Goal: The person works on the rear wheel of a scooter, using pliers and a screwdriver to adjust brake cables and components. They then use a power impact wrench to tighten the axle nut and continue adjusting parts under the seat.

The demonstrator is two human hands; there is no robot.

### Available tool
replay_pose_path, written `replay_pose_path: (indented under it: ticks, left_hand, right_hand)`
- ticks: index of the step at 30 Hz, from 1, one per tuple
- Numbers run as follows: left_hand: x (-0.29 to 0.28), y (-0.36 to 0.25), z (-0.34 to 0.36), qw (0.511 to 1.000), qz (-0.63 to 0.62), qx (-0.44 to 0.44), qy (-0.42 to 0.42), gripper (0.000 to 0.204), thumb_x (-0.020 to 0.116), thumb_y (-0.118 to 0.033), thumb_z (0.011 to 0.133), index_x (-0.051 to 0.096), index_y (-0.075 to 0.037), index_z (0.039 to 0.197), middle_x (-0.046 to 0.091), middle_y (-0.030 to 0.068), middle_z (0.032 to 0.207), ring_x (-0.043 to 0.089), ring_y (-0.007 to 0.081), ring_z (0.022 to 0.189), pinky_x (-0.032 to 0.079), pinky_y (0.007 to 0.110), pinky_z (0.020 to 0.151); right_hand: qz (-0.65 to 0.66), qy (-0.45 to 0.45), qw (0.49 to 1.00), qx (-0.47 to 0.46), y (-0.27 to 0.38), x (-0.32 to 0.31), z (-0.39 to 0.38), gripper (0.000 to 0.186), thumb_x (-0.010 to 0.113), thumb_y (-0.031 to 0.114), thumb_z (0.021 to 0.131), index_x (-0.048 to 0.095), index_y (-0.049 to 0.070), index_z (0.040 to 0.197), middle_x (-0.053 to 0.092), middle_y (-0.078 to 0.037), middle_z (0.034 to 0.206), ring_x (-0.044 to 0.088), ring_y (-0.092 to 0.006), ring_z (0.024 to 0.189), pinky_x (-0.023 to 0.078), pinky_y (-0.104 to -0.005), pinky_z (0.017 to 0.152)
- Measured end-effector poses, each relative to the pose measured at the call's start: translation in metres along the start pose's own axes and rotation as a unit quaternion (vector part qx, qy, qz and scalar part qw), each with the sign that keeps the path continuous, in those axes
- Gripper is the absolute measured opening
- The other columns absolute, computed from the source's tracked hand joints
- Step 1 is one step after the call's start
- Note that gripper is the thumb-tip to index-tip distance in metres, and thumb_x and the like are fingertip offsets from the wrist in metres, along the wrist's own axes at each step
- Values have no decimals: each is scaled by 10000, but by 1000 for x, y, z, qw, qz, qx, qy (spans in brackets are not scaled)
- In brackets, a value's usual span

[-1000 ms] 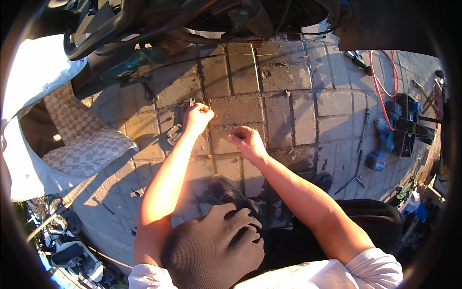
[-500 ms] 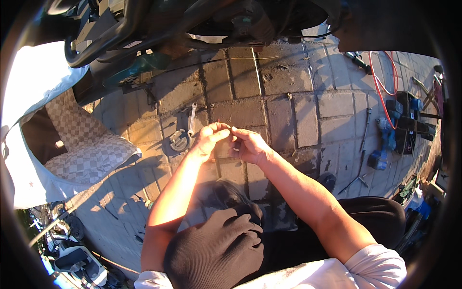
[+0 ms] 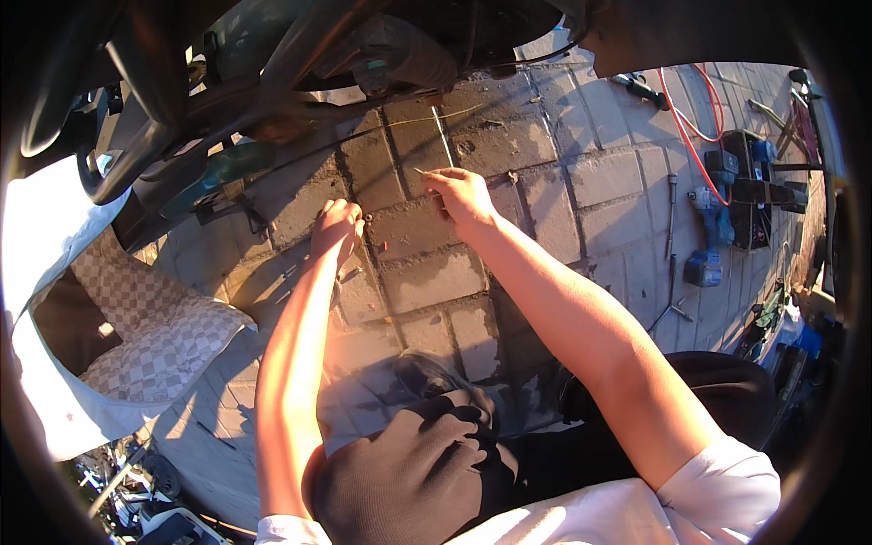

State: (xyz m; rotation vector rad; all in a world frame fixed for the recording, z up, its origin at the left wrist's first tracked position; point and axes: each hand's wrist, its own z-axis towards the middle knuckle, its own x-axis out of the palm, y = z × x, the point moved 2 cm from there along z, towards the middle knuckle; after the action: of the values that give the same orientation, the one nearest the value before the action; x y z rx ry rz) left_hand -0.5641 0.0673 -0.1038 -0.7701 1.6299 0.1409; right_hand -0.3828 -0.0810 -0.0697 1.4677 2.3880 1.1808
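My left hand (image 3: 338,231) reaches down to the paving with its fingers curled. It covers the spot where an open-ended wrench lay, and whatever is under the fingers is hidden. My right hand (image 3: 461,202) is raised further forward, thumb and forefinger pinched on a small thin piece (image 3: 421,171), too small to name. A small nut-like ring (image 3: 368,218) rests on the paving just right of my left hand. Overhead, the dark underside of a vehicle (image 3: 391,54) with bent tubes stretches across the far side.
On the left stands a white cover with checked lining (image 3: 150,354). To the right are a blue cordless power tool (image 3: 710,232), a black tool box (image 3: 749,195), a red hose (image 3: 683,136) and a long-handled socket tool (image 3: 672,218). Stone paving (image 3: 436,282) lies below.
My hands were together at the middle and have parted. The left went left and down to the wrench's spot; the right moved forward with the small piece. The view shifted slightly.
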Motion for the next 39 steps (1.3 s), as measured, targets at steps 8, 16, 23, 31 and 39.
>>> replay_pose_path:
  ticks: [8,16,23,31,39]
  left_hand:
    - [-72,-4,54,669,-725,-136,-91,124,540,-56,806,558,-18,922,608,97,831,601,206,772,507,324,729]
    - [-61,24,127,791,-611,20,-37,202,507,-134,924,543,-4,1075,586,123,995,580,230,920,506,347,825]
    - [-56,20,135,781,-615,107,14,288,483,-195,933,542,-10,1145,591,130,1092,575,236,999,486,332,869]
    - [-56,29,144,542,-813,132,164,306,441,-178,938,534,16,1157,594,147,1113,570,244,1024,484,333,879]
    - [-61,32,142,477,-842,152,201,321,407,-160,938,539,34,1156,605,153,1121,569,244,1038,478,332,891]
  right_hand:
    - [107,17,994,-23,36,71,24,63,651,113,820,607,69,818,551,-27,667,457,-117,497,343,-255,430]
    - [9,-29,992,-120,22,86,61,104,675,128,797,620,39,793,589,-47,682,510,-157,529,386,-305,446]
    - [-487,-38,860,-145,22,97,88,285,666,147,765,627,167,1047,664,11,939,642,-119,886,516,-243,724]
    - [-254,-39,935,-244,23,107,71,285,664,255,770,653,70,986,653,-56,927,592,-162,799,477,-307,676]
    - [-671,-114,641,-354,0,134,121,310,644,282,802,632,176,1094,651,11,1070,611,-192,1054,521,-291,790]
